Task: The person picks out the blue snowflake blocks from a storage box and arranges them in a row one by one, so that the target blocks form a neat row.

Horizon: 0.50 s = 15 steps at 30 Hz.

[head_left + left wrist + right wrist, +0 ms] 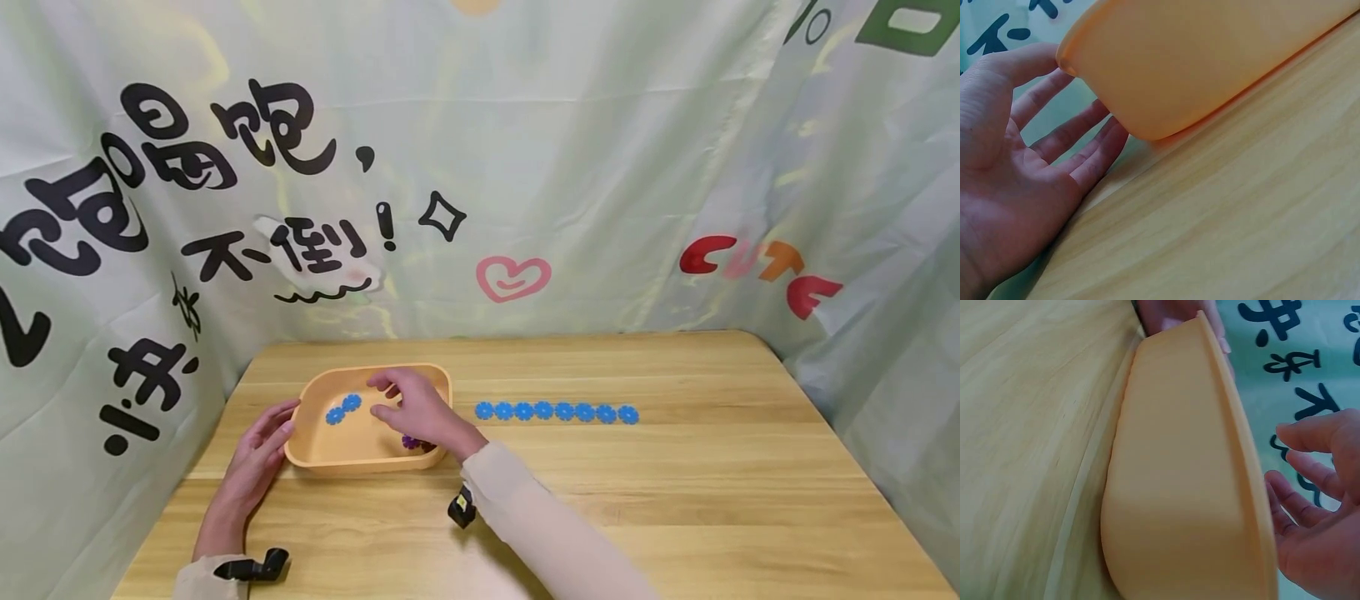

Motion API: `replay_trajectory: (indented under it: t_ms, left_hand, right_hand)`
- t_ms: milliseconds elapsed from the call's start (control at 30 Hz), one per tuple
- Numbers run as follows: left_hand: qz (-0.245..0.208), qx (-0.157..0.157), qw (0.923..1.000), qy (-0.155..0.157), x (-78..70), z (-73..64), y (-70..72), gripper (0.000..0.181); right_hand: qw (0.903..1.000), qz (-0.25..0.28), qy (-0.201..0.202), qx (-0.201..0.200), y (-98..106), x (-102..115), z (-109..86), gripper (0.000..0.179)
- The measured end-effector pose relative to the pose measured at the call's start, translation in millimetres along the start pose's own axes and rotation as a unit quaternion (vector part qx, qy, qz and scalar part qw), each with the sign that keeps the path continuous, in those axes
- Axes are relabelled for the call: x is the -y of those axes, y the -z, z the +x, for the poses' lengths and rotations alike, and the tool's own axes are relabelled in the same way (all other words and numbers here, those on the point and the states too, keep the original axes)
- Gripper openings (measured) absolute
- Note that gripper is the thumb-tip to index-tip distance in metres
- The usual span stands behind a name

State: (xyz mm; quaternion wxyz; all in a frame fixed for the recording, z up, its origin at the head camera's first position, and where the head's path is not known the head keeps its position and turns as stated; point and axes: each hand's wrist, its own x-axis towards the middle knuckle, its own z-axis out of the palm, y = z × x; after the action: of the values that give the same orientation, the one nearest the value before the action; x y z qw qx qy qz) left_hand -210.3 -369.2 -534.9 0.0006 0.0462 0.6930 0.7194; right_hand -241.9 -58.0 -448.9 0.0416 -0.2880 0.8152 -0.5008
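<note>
An orange plastic tray (330, 461) with a raised rim sits on the left part of the wooden table. At its left end my left hand (258, 450) rests against the wall; in the left wrist view the thumb touches the rim and the spread fingers lie along the outside. My right hand (416, 408) hovers over the tray's right half, fingers loosely bent, nothing between them. Two blue flower-shaped pieces (343, 409) lie inside at the left. Purple flower pieces (410, 442) show below the right hand, partly hidden by the wrist.
Right of the tray, a straight row of several blue flower-shaped pieces (565, 411) lies on the wooden table (675, 500). A printed cloth (600, 167) hangs behind and along both sides of the table.
</note>
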Motion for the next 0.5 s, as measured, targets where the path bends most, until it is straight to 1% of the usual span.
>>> replay_trajectory:
  t_ms: [300, 500]
  left_hand:
    - [-0.010, 0.002, 0.9999, -0.010, -1.0, 0.4, 0.5, 0.044]
    - [-0.010, 0.003, 0.9999, -0.011, -1.3, 0.5, 0.2, 0.044]
  right_hand:
    - [0.9985, -0.031, -0.031, 0.032, -25, -9, 30.8, 0.042]
    - [0.9938, -0.083, -0.049, 0.055, -37, -12, 47.8, 0.044]
